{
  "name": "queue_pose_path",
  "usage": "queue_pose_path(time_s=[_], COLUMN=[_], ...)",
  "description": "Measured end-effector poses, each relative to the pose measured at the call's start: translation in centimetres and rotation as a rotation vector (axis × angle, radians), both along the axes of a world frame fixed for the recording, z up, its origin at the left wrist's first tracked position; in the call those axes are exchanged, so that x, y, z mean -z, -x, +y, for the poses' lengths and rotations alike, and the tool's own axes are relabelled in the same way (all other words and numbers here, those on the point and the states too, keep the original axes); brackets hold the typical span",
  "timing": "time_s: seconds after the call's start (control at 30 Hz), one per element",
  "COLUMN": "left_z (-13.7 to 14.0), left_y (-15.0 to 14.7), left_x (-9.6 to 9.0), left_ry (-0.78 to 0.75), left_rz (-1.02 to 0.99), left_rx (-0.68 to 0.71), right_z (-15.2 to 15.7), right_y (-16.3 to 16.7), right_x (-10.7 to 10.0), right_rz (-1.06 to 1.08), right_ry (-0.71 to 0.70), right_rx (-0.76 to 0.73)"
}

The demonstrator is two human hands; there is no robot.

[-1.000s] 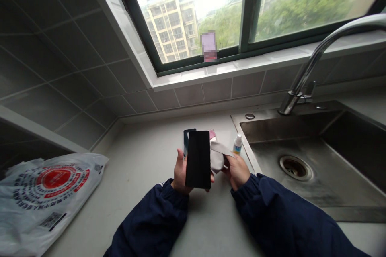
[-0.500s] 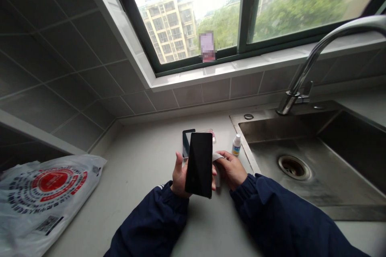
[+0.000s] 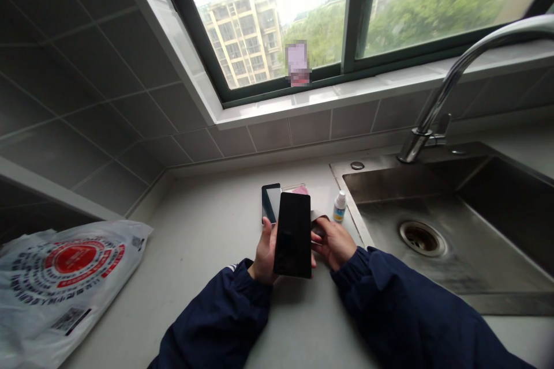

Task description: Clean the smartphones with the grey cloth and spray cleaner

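Left of the sink (image 3: 352, 207), above the pale counter (image 3: 199, 277), a black phone (image 3: 292, 235) was held in the left hand (image 3: 262, 251), its dark screen turned up. It was cradled from behind, with the thumb laid at one long edge and fingertips showing past the other, presumably so that the screen was left uncovered. Nearer the sink, a grey cloth (image 3: 321, 217) was gripped in the bent fingers of the right hand (image 3: 336, 242); whether the phone was touched by it could not be told. Just beside the sink's rim a small white bottle (image 3: 340, 207) was stood upright, perhaps for easy reach. Farther left of the sink, a second phone (image 3: 271, 202) was laid flat. No brand was seen on the black phone's face. The bottle's blue and yellow label was too small to be read. Far left of the sink, a plastic bag (image 3: 78, 277) was printed with a red disc, dark characters and a square code, none legible.
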State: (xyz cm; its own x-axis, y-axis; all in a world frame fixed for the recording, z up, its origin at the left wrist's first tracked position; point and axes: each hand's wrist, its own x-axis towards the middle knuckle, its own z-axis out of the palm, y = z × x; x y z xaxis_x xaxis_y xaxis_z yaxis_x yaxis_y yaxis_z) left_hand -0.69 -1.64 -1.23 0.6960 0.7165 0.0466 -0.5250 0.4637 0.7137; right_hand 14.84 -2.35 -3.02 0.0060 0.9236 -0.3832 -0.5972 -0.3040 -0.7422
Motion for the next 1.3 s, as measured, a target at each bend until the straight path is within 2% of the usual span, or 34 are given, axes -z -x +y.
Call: queue_pose_path(time_s=[0.27, 0.37, 0.47, 0.63, 0.73, 0.93, 1.0, 1.2, 1.3], left_z=[0.0, 0.2, 0.3, 0.2, 0.1, 0.1, 0.1, 0.0, -0.3], left_y=[0.0, 0.0, 0.0, 0.0, 0.0, -0.1, -0.2, -0.4, -0.4], left_x=[-0.1, -0.1, -0.1, 0.0, 0.1, -0.2, -0.4, -0.2, 0.4], left_ry=[0.012, 0.033, 0.059, 0.043, 0.089, 0.139, 0.154, 0.135, 0.109], left_rz=[0.035, 0.041, 0.018, -0.011, 0.0, 0.012, 0.0, -0.024, -0.02], left_rx=[-0.206, -0.258, -0.244, -0.249, -0.253, -0.34, -0.328, -0.33, -0.33], right_z=[0.0, -0.3, -0.6, -0.5, -0.5, -1.3, -1.5, -1.1, -0.9], right_y=[-0.3, -0.2, -0.2, -0.1, 0.1, 0.4, 0.3, 0.2, 0.4], right_x=[-0.1, -0.3, -0.4, -0.1, 0.0, -0.4, -0.4, 0.3, 0.8], right_rz=[-0.038, -0.053, -0.068, -0.109, -0.152, -0.478, -0.513, -0.499, -0.408], right_ry=[-0.083, -0.147, -0.224, -0.27, -0.31, -0.485, -0.522, -0.508, -0.459], right_rx=[0.158, 0.129, 0.088, 0.016, -0.044, -0.048, -0.059, -0.077, -0.019])
